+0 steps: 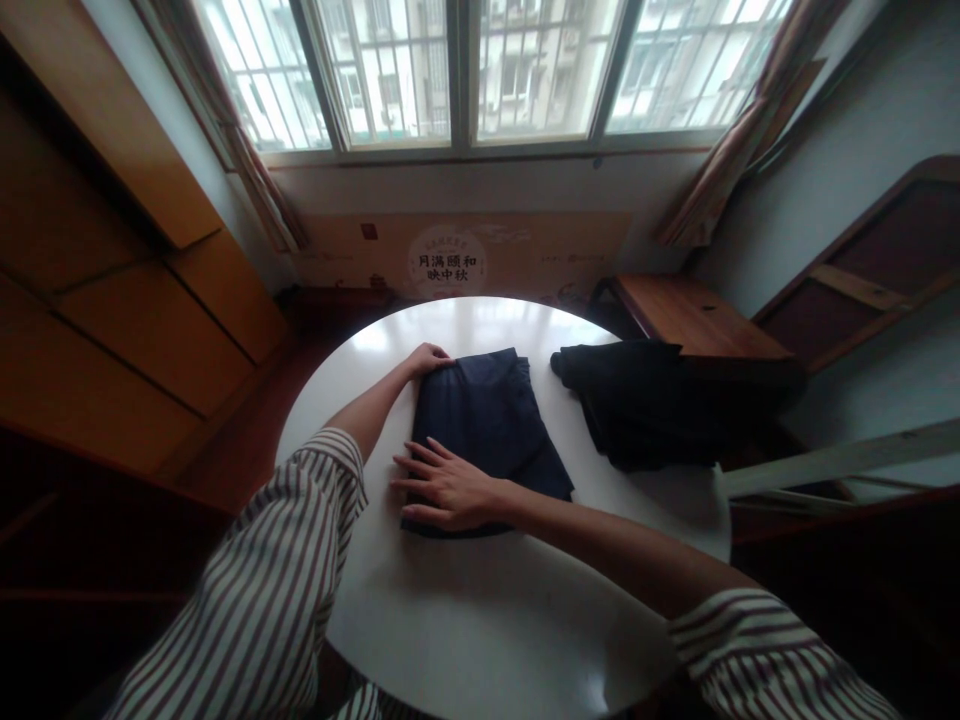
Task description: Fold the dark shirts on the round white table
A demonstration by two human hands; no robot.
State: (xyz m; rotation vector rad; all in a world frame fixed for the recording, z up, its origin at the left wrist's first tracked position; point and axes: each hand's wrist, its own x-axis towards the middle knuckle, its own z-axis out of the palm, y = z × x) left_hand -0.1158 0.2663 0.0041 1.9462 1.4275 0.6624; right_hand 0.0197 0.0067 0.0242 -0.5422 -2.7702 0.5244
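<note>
A folded navy garment [487, 410] lies on the white round table [480, 620], with small pleats or gathers along its far right edge. At its far left corner my left hand [429, 360] has its fingers closed on the fabric edge; the fingertips are partly hidden. My right hand [450, 488] rests palm down across the near left part of the garment, fingers spread and reaching past its left edge. What kind of garment it is cannot be made out.
A dark pile of clothing [637, 400] lies at the table's right edge. Beyond stands a wooden bench or low table [697, 315]. Wooden cabinets [135, 300] line the left, and a printed cardboard panel [525, 250] leans below the barred window [525, 70].
</note>
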